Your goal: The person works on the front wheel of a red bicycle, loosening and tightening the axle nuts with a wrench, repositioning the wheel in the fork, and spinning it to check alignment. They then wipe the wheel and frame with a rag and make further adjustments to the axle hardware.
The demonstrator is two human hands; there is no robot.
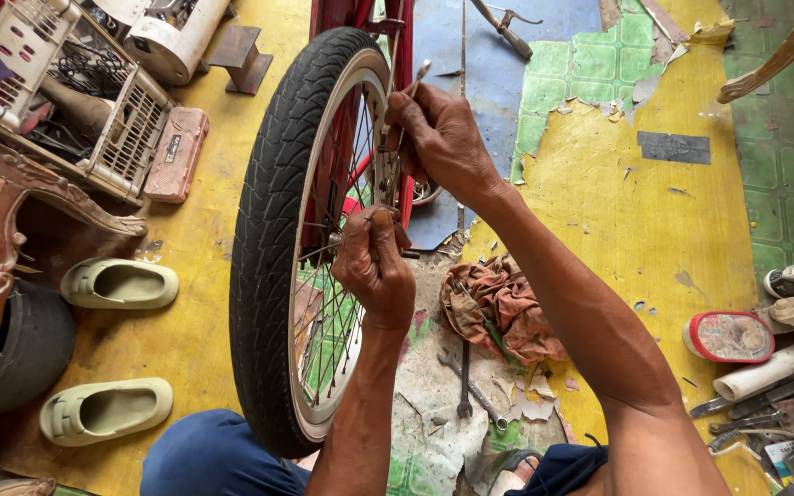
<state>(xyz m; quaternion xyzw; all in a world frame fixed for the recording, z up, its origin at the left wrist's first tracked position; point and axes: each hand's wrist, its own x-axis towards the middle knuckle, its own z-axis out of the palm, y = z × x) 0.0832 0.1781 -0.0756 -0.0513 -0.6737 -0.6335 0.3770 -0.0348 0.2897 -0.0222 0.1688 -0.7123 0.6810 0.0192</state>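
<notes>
1. We see one bicycle wheel [273, 230] standing upright at centre frame, black tyre, pale rim, thin spokes; both hands work on its right side.
2. Right hand [438, 138], upper centre, is closed around a thin metal tool [413, 83] whose tip pokes up past the rim; the fist sits against the spokes [337, 312] near the rim.
3. Left hand [374, 262], just below the right, is pinched shut near the hub; what it grips we cannot tell, too small.
4. The wheel lies left of both hands, the tyre well left of the left wrist, a red frame [360, 14] above it at top centre.
5. Two pale green sandals [119, 283] lie at lower left, one above the other, apart from the tyre.
6. One crumpled reddish rag [498, 308] lies right of the left forearm; two wrenches [464, 381] lie just below it on the floor.
7. One white plastic crate [126, 133] sits at upper left, filled with odd parts.
8. One red-rimmed round lid [728, 335] lies at right, more tools below it, count unclear.
</notes>
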